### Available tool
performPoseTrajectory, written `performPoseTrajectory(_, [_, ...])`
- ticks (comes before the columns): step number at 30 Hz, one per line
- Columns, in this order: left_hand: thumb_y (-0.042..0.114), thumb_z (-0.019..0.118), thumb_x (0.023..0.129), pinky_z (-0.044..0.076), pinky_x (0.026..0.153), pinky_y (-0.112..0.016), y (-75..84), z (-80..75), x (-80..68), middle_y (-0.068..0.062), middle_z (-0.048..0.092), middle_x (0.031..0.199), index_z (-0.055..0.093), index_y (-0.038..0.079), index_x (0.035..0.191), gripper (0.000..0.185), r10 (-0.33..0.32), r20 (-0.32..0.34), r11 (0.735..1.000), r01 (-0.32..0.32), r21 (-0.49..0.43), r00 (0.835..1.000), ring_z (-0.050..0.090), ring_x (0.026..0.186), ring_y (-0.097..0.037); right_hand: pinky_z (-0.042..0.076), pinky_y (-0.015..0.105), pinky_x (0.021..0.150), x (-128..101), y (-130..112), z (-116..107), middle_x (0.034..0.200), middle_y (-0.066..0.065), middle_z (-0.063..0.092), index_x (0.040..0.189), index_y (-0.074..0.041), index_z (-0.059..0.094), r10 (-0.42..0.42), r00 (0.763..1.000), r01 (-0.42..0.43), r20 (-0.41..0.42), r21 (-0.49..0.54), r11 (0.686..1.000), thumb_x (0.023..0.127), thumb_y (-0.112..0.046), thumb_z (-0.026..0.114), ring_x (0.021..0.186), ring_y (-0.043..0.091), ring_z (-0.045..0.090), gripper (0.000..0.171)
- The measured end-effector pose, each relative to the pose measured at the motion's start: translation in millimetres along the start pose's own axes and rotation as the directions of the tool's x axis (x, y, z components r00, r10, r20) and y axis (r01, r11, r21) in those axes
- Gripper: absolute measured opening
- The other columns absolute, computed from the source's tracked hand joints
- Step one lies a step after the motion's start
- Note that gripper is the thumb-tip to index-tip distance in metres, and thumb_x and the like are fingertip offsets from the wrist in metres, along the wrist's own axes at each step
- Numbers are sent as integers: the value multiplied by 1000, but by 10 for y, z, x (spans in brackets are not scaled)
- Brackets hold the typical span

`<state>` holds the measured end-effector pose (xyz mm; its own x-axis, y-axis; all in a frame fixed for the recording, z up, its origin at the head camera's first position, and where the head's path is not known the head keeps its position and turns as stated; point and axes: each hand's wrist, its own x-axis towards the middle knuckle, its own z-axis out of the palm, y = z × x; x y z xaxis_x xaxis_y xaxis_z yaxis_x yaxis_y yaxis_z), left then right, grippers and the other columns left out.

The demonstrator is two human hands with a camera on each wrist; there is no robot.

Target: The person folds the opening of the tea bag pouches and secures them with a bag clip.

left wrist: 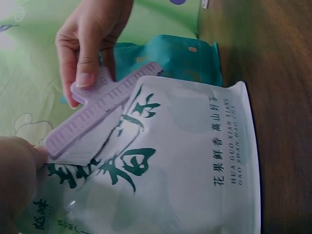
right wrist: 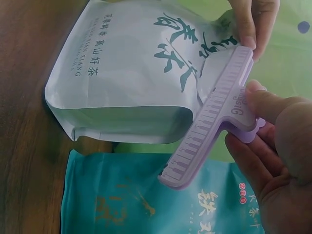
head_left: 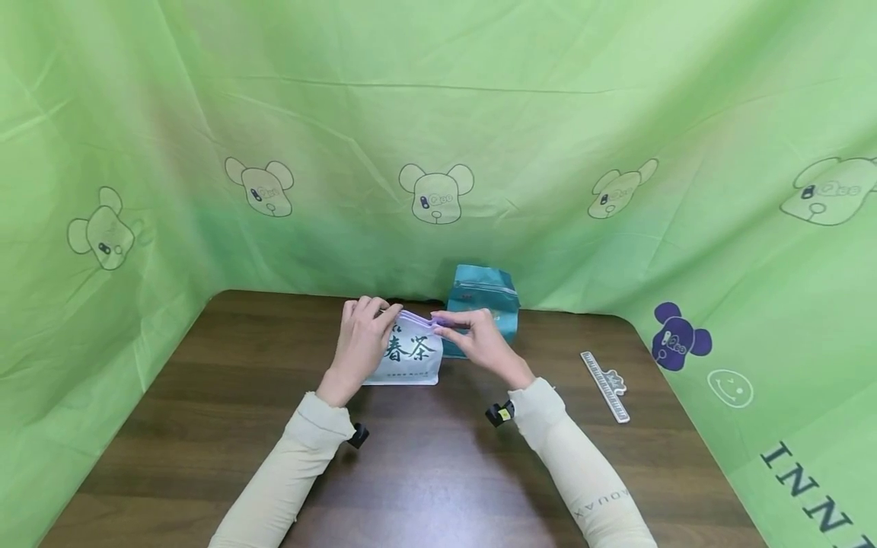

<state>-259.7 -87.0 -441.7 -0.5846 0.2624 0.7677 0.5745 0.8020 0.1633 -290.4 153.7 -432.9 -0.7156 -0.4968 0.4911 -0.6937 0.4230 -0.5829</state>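
Pinched between the thumb and fingers of the right hand [head_left: 483, 344] is the handle of a pale purple bag clip [right wrist: 214, 124], whose long ribbed bar lies across the folded top of a white tea bag [head_left: 409, 355]. From the right wrist view the thumb presses the clip's tab, which carries raised lettering, and the fingers curl under it from below. Whether the clip's bars are clamped tight on the fold or slightly parted cannot be told. The left hand [head_left: 361, 340] grips the opposite top corner of the same bag, fingers curled over the folded edge just beside the end of the clip; in the left wrist view only a blurred part of that hand shows at the lower left edge.

The white tea bag stands upright on the dark wooden table [head_left: 425, 472], near its far edge and about midway across. It is a glossy pouch with a gusseted bottom, large dark green brush characters on its face, and a column of smaller green print with Latin letters beside them. Its top is creased and folded down under the clip.

Just behind and to the right of it stands a teal bag [head_left: 483, 304], with gold print, close to the white one. Further right on the table, well apart from both, lies a white ruler-like strip [head_left: 606, 386]. Green cloth [head_left: 438, 114] with bear drawings hangs behind and to both sides.
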Motion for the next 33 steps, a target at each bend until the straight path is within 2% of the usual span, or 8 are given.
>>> performPoseTrajectory(4, [10, 74, 92, 43, 83, -44, 19, 54, -25, -9, 69, 93, 77, 6, 114, 22, 19, -115, 999, -14, 40, 993, 60, 88, -28, 60, 32, 77, -15, 10, -5, 112, 13, 76, 118, -4, 76, -6, 1000, 6, -2, -9, 1000, 92, -13, 75, 99, 19, 74, 27])
performPoseTrajectory(8, [10, 74, 93, 45, 84, -44, 20, 107, -48, -11, 69, 92, 76, 3, 104, 14, 16, -214, 1000, -17, -4, 977, 61, 87, -29, 60, 34, 78, -16, 11, -3, 112, 13, 76, 118, -4, 76, -2, 1000, 2, -5, -6, 1000, 93, -13, 74, 99, 20, 74, 27])
performPoseTrajectory(11, [10, 73, 92, 45, 82, -43, 13, 143, -50, -11, 67, 89, 73, 3, 95, 8, 16, -245, 999, -28, -45, 969, 60, 86, -29, 60, 36, 80, -14, 4, -7, 113, 13, 76, 118, -5, 76, 4, 1000, -4, -7, -2, 1000, 92, -13, 75, 100, 20, 74, 27])
performPoseTrajectory(17, [7, 71, 91, 42, 78, -43, 8, 178, -42, -12, 64, 86, 71, 0, 93, 7, 15, -247, 995, -38, -89, 969, 56, 82, -30, 60, 36, 82, -4, -11, -2, 114, 12, 75, 119, -6, 76, 13, 1000, -13, -3, 3, 1000, 93, -14, 74, 102, 20, 74, 27])
performPoseTrajectory(25, [3, 70, 93, 43, 82, -45, 1, 124, -39, -13, 65, 90, 72, 0, 96, 5, -1, -192, 994, -20, -112, 981, 57, 85, -30, 60, 34, 79, 18, -30, -2, 115, 13, 75, 119, -6, 76, 22, 1000, -22, -1, 0, 1000, 93, -15, 74, 100, 19, 74, 28])
performPoseTrajectory(33, [3, 67, 96, 43, 84, -46, -10, 92, -35, -13, 67, 91, 75, 0, 101, 10, -23, -163, 990, -1, -144, 986, 58, 88, -31, 53, 27, 66, 70, -60, 7, 116, 14, 75, 120, -5, 75, -3, 1000, 3, 10, -4, 1000, 93, -14, 74, 84, 14, 70, 28])
